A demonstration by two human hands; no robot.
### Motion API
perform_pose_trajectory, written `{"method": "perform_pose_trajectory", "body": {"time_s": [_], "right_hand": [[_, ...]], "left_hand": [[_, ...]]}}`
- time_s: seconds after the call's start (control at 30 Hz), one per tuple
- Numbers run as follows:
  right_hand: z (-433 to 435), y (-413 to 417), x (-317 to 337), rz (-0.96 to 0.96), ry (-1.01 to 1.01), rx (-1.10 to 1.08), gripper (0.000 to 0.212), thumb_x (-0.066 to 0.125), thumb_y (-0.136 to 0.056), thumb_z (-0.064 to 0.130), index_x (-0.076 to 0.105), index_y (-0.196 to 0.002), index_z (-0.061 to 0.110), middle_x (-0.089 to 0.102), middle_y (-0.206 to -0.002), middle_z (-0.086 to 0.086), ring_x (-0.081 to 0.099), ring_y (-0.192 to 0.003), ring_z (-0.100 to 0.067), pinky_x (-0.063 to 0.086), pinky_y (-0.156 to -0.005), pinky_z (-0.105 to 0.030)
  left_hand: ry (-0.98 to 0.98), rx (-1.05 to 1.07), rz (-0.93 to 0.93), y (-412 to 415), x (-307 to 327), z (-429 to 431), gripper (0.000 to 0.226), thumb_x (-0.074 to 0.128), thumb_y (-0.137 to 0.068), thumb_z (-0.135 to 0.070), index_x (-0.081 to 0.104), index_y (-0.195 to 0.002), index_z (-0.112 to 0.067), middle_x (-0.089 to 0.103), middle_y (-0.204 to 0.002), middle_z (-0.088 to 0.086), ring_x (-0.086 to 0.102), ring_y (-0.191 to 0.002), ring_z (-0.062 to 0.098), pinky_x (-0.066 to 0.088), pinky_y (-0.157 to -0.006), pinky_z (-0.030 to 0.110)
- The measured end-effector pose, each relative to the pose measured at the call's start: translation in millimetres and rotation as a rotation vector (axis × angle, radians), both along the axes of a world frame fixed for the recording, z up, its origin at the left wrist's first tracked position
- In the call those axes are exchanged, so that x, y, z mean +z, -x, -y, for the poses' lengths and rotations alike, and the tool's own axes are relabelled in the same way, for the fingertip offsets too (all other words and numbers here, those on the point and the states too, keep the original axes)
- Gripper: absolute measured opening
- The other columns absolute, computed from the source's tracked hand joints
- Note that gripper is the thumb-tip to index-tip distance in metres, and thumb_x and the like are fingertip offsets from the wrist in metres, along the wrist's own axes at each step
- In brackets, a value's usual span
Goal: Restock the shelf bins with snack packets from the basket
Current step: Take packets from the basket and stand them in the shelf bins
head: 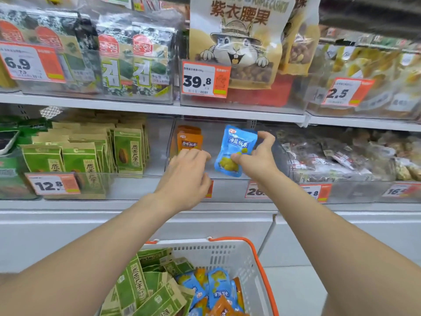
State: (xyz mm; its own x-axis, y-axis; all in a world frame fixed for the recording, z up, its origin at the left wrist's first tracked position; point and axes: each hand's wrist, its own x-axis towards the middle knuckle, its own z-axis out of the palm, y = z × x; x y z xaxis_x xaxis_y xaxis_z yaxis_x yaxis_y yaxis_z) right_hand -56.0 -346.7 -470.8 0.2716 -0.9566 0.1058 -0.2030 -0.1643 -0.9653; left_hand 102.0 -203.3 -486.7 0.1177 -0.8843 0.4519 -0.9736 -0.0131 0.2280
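My right hand (256,156) pinches a blue chestnut packet (234,151) upright over the middle clear shelf bin (227,189). My left hand (189,172) reaches into the same bin, its fingertips on the orange packets (189,139) that stand at the bin's left side. Whether it grips one is hidden by the back of the hand. Below, the white basket with orange handles (227,252) holds several green, blue and orange snack packets (177,290).
Green seed packets (91,153) fill the bin to the left. A bin of clear-wrapped snacks (341,156) sits to the right. The upper shelf carries seaweed packs (127,60), a cashew bag (239,42) and price tags. A white shelf base runs below.
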Motion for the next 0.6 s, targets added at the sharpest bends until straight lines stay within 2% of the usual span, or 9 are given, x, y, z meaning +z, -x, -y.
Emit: {"method": "perform_pose_trajectory", "body": {"time_s": [0.07,0.13,0.2,0.27,0.3,0.37,0.43,0.53,0.6], "right_hand": [[18.2,6.2,0.3,-0.132,0.096,0.005,0.092,0.076,-0.079,0.006,0.022,-0.147,0.037,0.065,-0.113,0.006,0.070,-0.101,-0.019,0.058,-0.088,-0.034],[33.4,9.5,2.6,-0.304,0.159,0.038,0.088,0.075,-0.081,0.004,0.031,-0.150,0.036,0.065,-0.108,0.004,0.067,-0.090,-0.016,0.053,-0.073,-0.023],[53.4,9.6,0.4,-0.453,0.207,0.065,0.079,0.074,-0.080,0.004,0.042,-0.146,0.032,0.067,-0.105,-0.001,0.064,-0.080,-0.013,0.047,-0.064,-0.020],[73.7,6.7,-5.3,-0.578,0.238,0.075,0.074,0.075,-0.079,0.005,0.046,-0.143,0.028,0.067,-0.110,-0.006,0.061,-0.084,-0.021,0.044,-0.071,-0.022],[83.4,4.9,-7.9,-0.633,0.246,0.074,0.072,0.075,-0.080,0.006,0.045,-0.143,0.025,0.066,-0.114,-0.007,0.059,-0.088,-0.024,0.041,-0.073,-0.022],[99.2,-0.7,-10.7,-0.700,0.255,0.063,0.072,0.075,-0.081,0.010,0.043,-0.144,0.021,0.063,-0.121,-0.005,0.057,-0.097,-0.025,0.038,-0.077,-0.022],[112.5,-8.1,-14.2,-0.720,0.235,0.043,0.080,0.081,-0.074,0.017,0.043,-0.143,0.021,0.060,-0.121,-0.002,0.058,-0.102,-0.024,0.040,-0.079,-0.022],[136.5,-18.2,-25.6,-0.726,0.202,0.015,0.079,0.079,-0.054,0.031,0.051,-0.128,0.026,0.061,-0.111,0.000,0.064,-0.094,-0.021,0.043,-0.063,-0.018],[143.5,-25.3,-29.0,-0.697,0.156,-0.019,0.070,0.077,-0.070,0.020,0.048,-0.133,0.029,0.055,-0.119,-0.002,0.060,-0.094,-0.021,0.043,-0.070,-0.019]], "left_hand": [[-0.044,-0.039,0.091,0.9,-1.6,15.8,0.032,0.053,-0.098,-0.030,0.059,-0.128,-0.019,0.061,-0.127,0.002,0.050,-0.120,0.027,0.044,-0.099,0.044],[-0.080,-0.068,0.121,4.5,-2.8,31.1,0.027,0.048,-0.102,-0.036,0.063,-0.118,-0.020,0.064,-0.116,0.001,0.054,-0.112,0.027,0.045,-0.094,0.043],[-0.100,-0.060,0.120,10.1,-4.5,45.0,0.032,0.041,-0.106,-0.041,0.065,-0.098,-0.021,0.064,-0.097,0.000,0.058,-0.096,0.026,0.046,-0.077,0.040],[-0.144,-0.023,0.109,13.9,-8.6,58.4,0.047,0.035,-0.108,-0.046,0.058,-0.076,-0.021,0.056,-0.076,-0.001,0.058,-0.081,0.029,0.037,-0.061,0.037],[-0.171,-0.005,0.103,14.8,-10.8,64.3,0.053,0.034,-0.109,-0.049,0.052,-0.068,-0.021,0.051,-0.069,-0.001,0.055,-0.075,0.030,0.032,-0.058,0.036],[-0.206,0.009,0.088,12.3,-16.0,75.5,0.058,0.032,-0.109,-0.052,0.044,-0.062,-0.020,0.046,-0.066,0.001,0.053,-0.073,0.035,0.030,-0.058,0.036],[-0.254,-0.006,0.086,7.9,-19.6,83.5,0.060,0.031,-0.108,-0.052,0.043,-0.060,-0.018,0.046,-0.068,0.006,0.056,-0.076,0.040,0.030,-0.060,0.037],[-0.347,-0.039,0.063,5.8,-22.2,91.9,0.060,0.026,-0.109,-0.052,0.042,-0.061,-0.019,0.045,-0.073,0.009,0.053,-0.079,0.040,0.035,-0.066,0.038],[-0.392,-0.051,0.049,6.2,-24.5,95.0,0.059,0.023,-0.109,-0.052,0.041,-0.063,-0.019,0.046,-0.079,0.010,0.050,-0.080,0.038,0.036,-0.069,0.039]]}}
